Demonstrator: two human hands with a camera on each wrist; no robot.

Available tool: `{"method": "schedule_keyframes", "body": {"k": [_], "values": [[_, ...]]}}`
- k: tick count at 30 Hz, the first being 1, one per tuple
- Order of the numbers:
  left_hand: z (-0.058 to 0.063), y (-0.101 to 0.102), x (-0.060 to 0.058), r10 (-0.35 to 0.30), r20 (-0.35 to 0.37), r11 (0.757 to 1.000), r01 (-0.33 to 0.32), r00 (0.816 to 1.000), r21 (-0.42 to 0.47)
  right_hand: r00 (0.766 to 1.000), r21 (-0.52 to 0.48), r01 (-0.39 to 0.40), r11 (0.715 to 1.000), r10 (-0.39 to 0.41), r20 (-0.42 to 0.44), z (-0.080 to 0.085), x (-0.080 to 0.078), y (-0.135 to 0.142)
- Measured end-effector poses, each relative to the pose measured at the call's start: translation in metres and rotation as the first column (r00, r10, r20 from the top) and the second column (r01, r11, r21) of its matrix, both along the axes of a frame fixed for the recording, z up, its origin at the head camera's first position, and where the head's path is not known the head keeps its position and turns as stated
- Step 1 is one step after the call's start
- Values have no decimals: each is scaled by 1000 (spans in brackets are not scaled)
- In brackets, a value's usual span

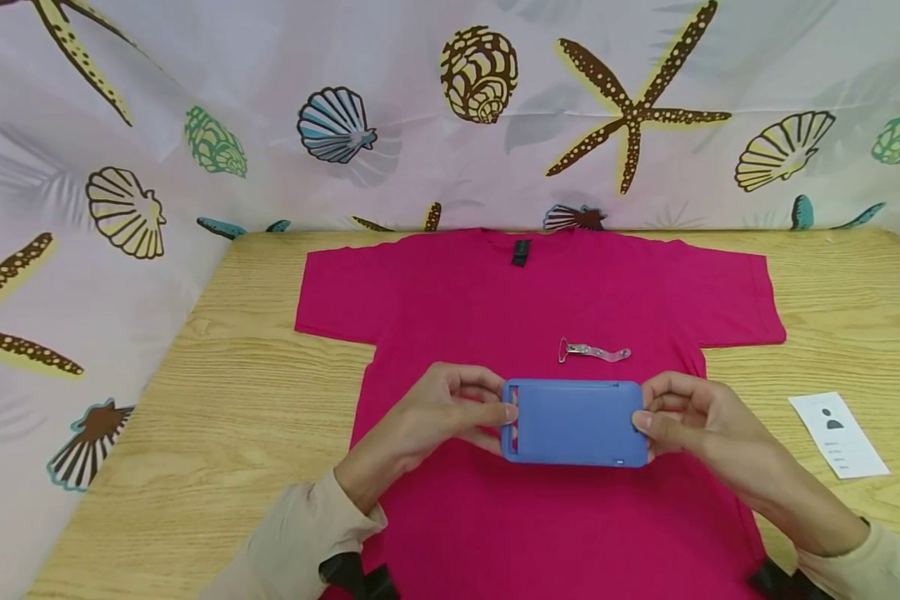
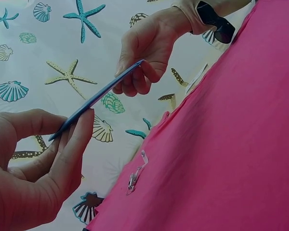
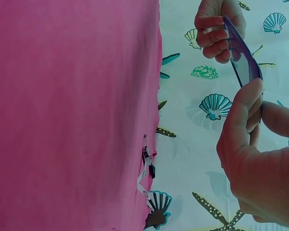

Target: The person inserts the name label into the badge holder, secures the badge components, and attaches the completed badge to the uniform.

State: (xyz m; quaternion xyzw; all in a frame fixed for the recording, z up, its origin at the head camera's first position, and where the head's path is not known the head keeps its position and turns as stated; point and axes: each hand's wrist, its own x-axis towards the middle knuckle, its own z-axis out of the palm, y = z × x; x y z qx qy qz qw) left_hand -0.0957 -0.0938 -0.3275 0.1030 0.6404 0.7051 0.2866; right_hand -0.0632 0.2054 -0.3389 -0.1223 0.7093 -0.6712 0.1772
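Observation:
A flat blue plastic badge holder (image 1: pixel 570 423) is held level above the shirt, a slot showing near its left end. My left hand (image 1: pixel 450 408) pinches that slotted end, thumb on the face and fingers behind. At the opposite end my right hand (image 1: pixel 690 417) pinches the edge the same way. The left wrist view shows the badge holder (image 2: pixel 98 96) nearly edge-on between both hands. Beneath lies a pink T-shirt (image 1: pixel 435 300), spread flat with its collar away from me. On it, just beyond the holder, rests a badge strap clip (image 1: pixel 596 352) with a metal end and clear strap.
A white ID card (image 1: pixel 840 435) with a printed person icon lies on the wooden table (image 1: pixel 255 383), right of the shirt. Behind and to the left hangs a curtain (image 1: pixel 412 75) with shells and starfish on it.

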Motion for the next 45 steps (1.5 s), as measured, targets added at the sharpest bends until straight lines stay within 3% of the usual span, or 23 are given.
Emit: {"method": "schedule_keyframes", "body": {"k": [45], "values": [[3, -2, -1, -12, -13, 1000, 12, 1000, -5, 1000, 12, 9, 1000, -9, 1, 5, 1, 1]]}}
